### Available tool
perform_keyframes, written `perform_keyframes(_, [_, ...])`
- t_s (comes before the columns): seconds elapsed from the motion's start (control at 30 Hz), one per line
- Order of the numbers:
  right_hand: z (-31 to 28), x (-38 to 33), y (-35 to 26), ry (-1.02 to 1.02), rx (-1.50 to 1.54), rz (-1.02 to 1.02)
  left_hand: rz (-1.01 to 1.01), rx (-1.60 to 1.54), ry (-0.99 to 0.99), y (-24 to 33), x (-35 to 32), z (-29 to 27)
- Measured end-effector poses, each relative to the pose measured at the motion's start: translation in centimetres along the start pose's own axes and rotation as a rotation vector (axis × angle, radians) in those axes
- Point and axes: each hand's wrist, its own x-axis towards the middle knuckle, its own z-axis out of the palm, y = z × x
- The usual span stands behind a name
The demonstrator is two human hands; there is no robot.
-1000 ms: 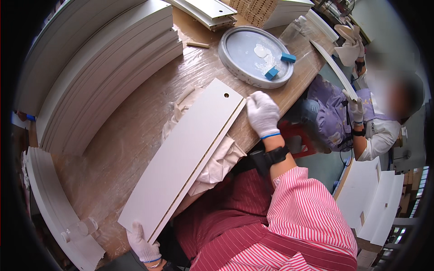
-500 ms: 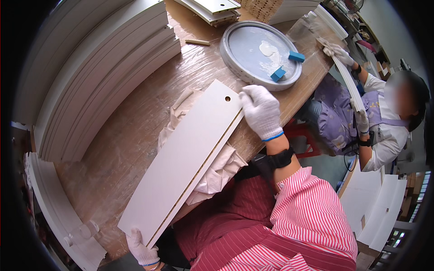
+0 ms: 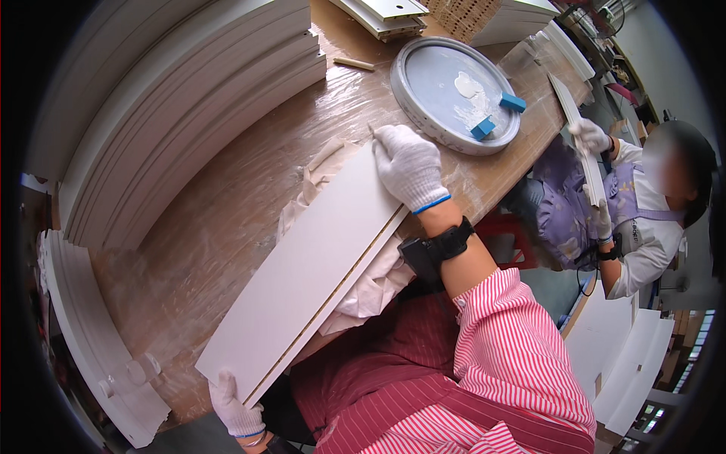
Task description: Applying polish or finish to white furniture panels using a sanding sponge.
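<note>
A long white board (image 3: 302,257) with a groove along its near edge lies slantwise over a crumpled beige cloth (image 3: 370,291) on the table. At its lower left end, my left hand (image 3: 236,405) in a white knit glove grips the corner, its fingers partly under the board. My gloved right hand (image 3: 411,166) is closed over the far upper end, fingers bent round the end edge. It covers the spot where the board's round hole is. Whether anything small is tucked in those fingers cannot be seen.
A round grey lid (image 3: 431,83) holds white paste and two blue blocks (image 3: 513,102). Stacked white boards (image 3: 197,113) rise at the left, and more curved boards (image 3: 98,340) stand nearer. A short stick (image 3: 354,64) lies beyond. At right, a co-worker (image 3: 643,204) holds a narrow board.
My right hand has shifted left from the board's far corner onto its end, covering the hole. My left hand stays at the near end. The co-worker's hand has moved down along their board.
</note>
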Motion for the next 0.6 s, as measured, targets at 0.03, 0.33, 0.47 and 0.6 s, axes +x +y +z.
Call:
perform_keyframes(0.03, [-0.1,0.0,-0.7,-0.084,0.046,-0.037,0.0,0.0,0.004,0.0,0.0,0.0])
perform_keyframes(0.33, [-0.5,0.3,0.8,-0.022,0.121,-0.097,-0.01,0.019,-0.026,0.6,-0.2,0.4])
perform_keyframes(0.47, [0.1,0.2,1.3,0.038,0.108,-0.025,-0.027,0.019,-0.02,0.6,-0.4,0.4])
perform_keyframes(0.6, [-0.3,0.3,-1.7,0.03,0.069,0.153,0.005,0.043,-0.023,0.5,-0.3,0.5])
